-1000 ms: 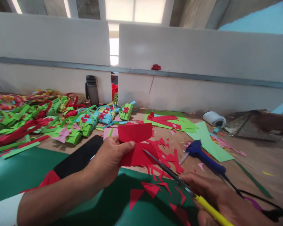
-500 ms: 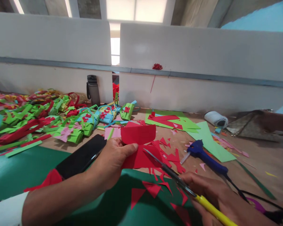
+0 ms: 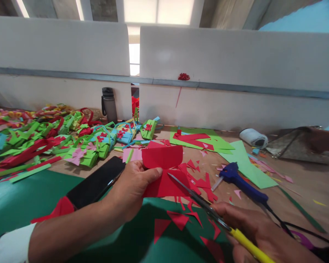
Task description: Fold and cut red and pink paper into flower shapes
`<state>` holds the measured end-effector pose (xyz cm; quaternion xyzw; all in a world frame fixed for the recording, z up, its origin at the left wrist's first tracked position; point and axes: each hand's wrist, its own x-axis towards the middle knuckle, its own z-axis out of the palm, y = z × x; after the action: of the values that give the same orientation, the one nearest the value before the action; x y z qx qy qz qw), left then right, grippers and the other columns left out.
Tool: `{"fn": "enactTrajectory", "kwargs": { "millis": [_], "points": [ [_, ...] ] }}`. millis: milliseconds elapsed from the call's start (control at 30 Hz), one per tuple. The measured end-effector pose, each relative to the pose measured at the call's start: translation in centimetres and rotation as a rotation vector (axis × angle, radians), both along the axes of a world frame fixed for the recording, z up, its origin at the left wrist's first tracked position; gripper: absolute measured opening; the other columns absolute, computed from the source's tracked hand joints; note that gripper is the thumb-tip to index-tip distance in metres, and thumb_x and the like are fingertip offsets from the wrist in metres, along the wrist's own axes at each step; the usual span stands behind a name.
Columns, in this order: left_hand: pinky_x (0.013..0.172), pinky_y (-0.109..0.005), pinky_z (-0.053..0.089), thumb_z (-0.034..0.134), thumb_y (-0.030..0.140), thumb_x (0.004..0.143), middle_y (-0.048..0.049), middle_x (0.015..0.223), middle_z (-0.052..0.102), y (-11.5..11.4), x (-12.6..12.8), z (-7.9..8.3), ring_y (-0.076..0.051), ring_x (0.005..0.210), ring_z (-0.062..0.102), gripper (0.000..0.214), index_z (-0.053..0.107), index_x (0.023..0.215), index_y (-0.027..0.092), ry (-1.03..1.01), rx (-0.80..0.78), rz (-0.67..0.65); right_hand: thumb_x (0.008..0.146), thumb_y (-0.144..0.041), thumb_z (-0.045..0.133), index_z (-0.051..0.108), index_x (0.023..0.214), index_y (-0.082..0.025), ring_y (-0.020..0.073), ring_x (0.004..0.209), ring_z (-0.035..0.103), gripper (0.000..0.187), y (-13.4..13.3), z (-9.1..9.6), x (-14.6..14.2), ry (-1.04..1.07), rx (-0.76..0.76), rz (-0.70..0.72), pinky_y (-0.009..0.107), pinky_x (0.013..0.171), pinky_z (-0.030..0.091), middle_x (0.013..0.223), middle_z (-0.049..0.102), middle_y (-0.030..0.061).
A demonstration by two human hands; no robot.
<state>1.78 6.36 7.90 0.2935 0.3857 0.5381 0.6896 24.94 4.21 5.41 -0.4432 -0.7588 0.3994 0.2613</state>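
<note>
Between thumb and fingers, my left hand (image 3: 134, 186) grips a folded piece of red paper (image 3: 164, 157). Its upper flap has rounded corners, and a lower part spreads out beneath the thumb. My right hand (image 3: 252, 226) is closed around yellow-handled scissors (image 3: 197, 199). The blades point up and left, with their tips over the lower part of the red paper near my left thumb. Whether the blades touch the paper I cannot tell. Red paper scraps (image 3: 178, 219) lie below and to the right, on the green mat (image 3: 120, 237) and the brown table covering.
Small green paper bags (image 3: 84, 157) and others pile up at left. A black phone (image 3: 95, 180) lies by my left forearm. The dark bottle (image 3: 109, 106) stands behind. At right are a blue glue gun (image 3: 241, 182) with its cord, green sheets (image 3: 249, 164), a white roll (image 3: 253, 138) and a bag (image 3: 296, 146).
The view has shifted very slightly, moving the scene a little to the right. Both hands keep their hold on the red paper and the scissors, with no other clear change.
</note>
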Motion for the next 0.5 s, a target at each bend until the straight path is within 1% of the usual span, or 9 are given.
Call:
{"fn": "enactTrajectory", "kwargs": {
  "millis": [100,167,233,333,433,500],
  "points": [
    [0.063,-0.039,0.057,0.070,0.010,0.068,-0.0132,0.076,0.073,-0.1,0.0,0.0,-0.028,0.068,0.071,0.025,0.066,0.092,0.009,-0.004,0.003,0.001,0.064,-0.065,0.058,0.071,0.086,-0.023,0.0215,0.057,0.064,0.050,0.1,-0.5,-0.2,0.041,0.038,-0.016,0.025,0.050,0.052,0.065,0.068,0.0028],
    [0.063,-0.038,0.057,0.071,0.010,0.067,-0.0126,0.075,0.074,-0.1,0.0,0.1,-0.028,0.067,0.071,0.024,0.066,0.090,0.010,-0.002,0.007,0.010,0.065,-0.065,0.057,0.070,0.086,-0.023,0.0226,0.060,0.065,0.049,0.2,-0.3,-0.3,0.069,0.034,0.000,0.025,0.051,0.052,0.067,0.068,0.0031],
    [0.063,-0.038,0.057,0.072,0.010,0.066,-0.0125,0.075,0.074,-0.1,0.0,0.2,-0.028,0.066,0.071,0.024,0.066,0.090,0.010,0.003,0.003,0.014,0.065,-0.057,0.061,0.069,0.088,-0.023,0.0224,0.061,0.065,0.042,0.2,0.3,-0.1,0.026,0.017,0.054,0.024,0.051,0.052,0.072,0.070,0.0031],
    [0.063,-0.038,0.057,0.072,0.010,0.066,-0.0130,0.076,0.074,0.0,0.1,0.2,-0.028,0.068,0.071,0.024,0.065,0.089,0.010,0.007,-0.011,0.020,0.066,-0.039,0.064,0.068,0.091,-0.024,0.0193,0.060,0.065,0.029,0.3,1.4,0.4,-0.064,-0.014,0.124,0.021,0.051,0.051,0.076,0.071,0.0012],
    [0.062,-0.038,0.057,0.070,0.010,0.067,-0.0126,0.073,0.073,0.0,0.1,0.2,-0.028,0.066,0.071,0.020,0.065,0.086,0.010,0.023,-0.013,0.014,0.066,-0.027,0.061,0.066,0.093,-0.025,0.0180,0.063,0.065,0.027,0.5,1.8,0.9,-0.114,-0.049,0.151,0.018,0.053,0.050,0.075,0.070,-0.0009],
    [0.060,-0.038,0.058,0.069,0.009,0.068,-0.0116,0.069,0.073,-0.1,0.1,0.2,-0.027,0.060,0.070,0.016,0.065,0.083,0.010,0.046,-0.021,0.012,0.066,-0.024,0.061,0.067,0.094,-0.025,0.0175,0.063,0.065,0.029,0.6,1.8,1.1,-0.186,-0.032,0.151,0.018,0.053,0.050,0.075,0.069,-0.0009]
  ]
}}
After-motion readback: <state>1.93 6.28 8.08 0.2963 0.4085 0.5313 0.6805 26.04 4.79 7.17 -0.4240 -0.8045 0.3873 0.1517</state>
